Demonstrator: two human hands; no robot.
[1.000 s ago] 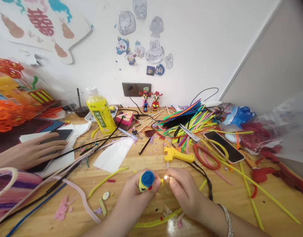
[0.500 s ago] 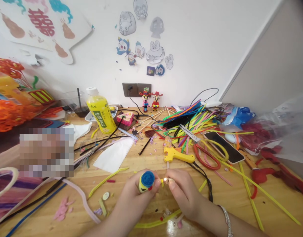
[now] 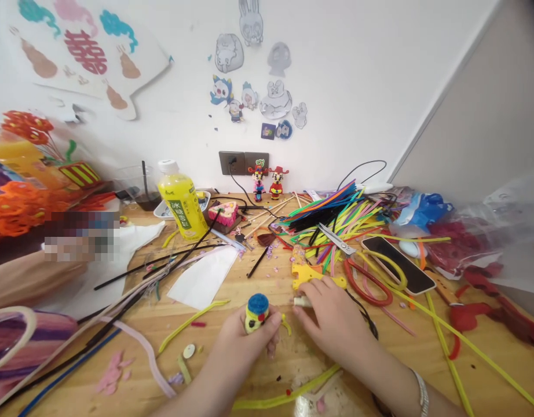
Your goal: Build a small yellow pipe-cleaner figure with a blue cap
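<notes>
Forearm: another person's forearm [image 3: 28,284] lies at the far left of the wooden desk [image 3: 210,353], its hand blurred, its state unclear.
Left hand: the left hand [image 3: 241,353] is curled, gripping a small figure [image 3: 257,314].
Figure: held above the desk, it has 1 blue fuzzy top already on a yellow body.
Loose piece: a short yellow pipe cleaner [image 3: 286,325] lies unattached just beside the left hand.
Right hand: the right hand [image 3: 332,321] is closed on a pale stub [image 3: 302,302].
Glue gun: a yellow glue gun [image 3: 317,277] lies just beyond the right hand.

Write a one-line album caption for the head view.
Left hand holds a blue-topped pipe-cleaner figure while the right hand grips a white stick beside a yellow glue gun.
</notes>
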